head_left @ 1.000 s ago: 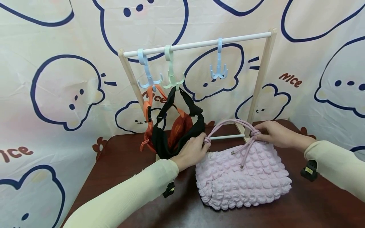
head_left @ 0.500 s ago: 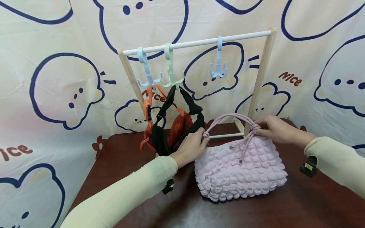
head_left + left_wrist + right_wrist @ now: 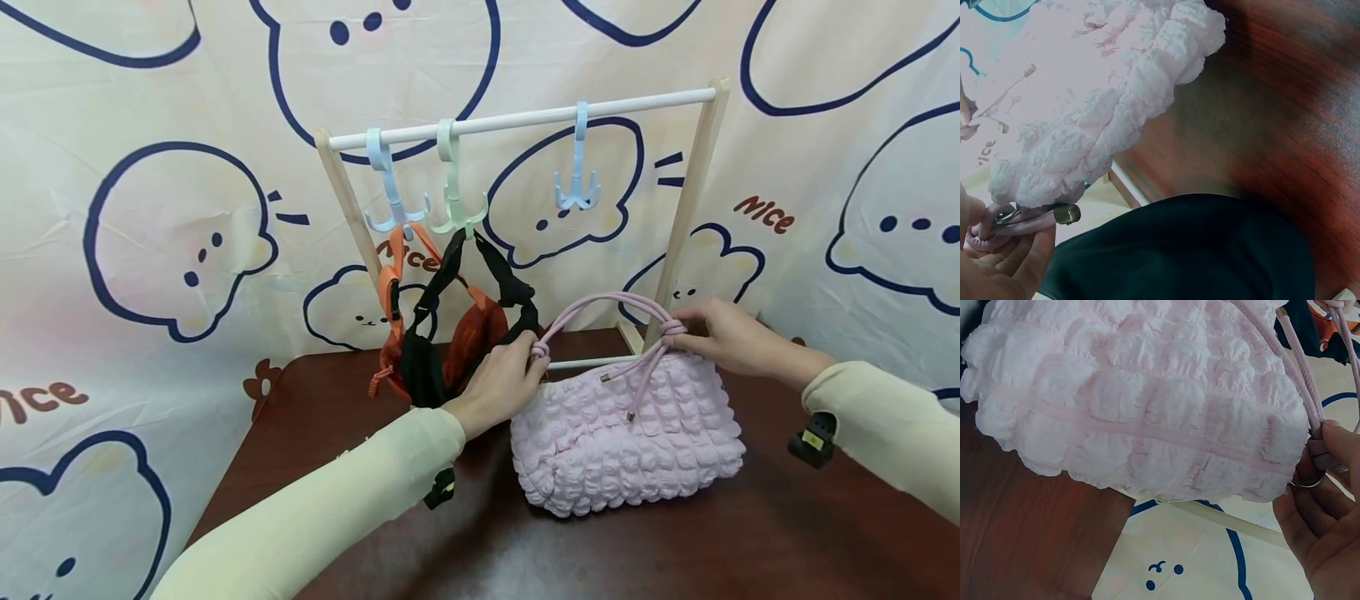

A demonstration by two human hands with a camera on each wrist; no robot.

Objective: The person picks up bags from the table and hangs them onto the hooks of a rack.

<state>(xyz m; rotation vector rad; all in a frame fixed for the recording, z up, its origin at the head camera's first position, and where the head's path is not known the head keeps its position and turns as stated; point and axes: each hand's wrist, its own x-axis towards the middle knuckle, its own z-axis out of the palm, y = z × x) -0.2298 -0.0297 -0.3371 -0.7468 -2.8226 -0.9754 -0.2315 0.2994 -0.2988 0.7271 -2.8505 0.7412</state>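
A pale pink puffy handbag (image 3: 630, 433) hangs upright by its cord handle (image 3: 600, 302) between both hands. My left hand (image 3: 504, 379) grips the knot at the handle's left end, and the left wrist view shows the cord (image 3: 1035, 222) between thumb and fingers. At the right end, my right hand (image 3: 731, 337) pinches the other knot, close to the bag's top edge. Whether the bag's bottom touches the table is hard to tell. Behind the left hand, a black bag (image 3: 422, 367) hangs from a green hook (image 3: 452, 187), beside an orange-red bag (image 3: 393, 350) on a blue hook (image 3: 388, 187).
A rack with a white bar (image 3: 517, 121) and wooden posts stands on the dark brown table (image 3: 525, 558). Another blue hook (image 3: 577, 167) hangs bare towards the bar's right side. A patterned curtain (image 3: 180, 383) closes off the back.
Both hands have moved slightly up and away with the pink handbag, and its lower edge has risen in the head view. The grip on both knots is unchanged.
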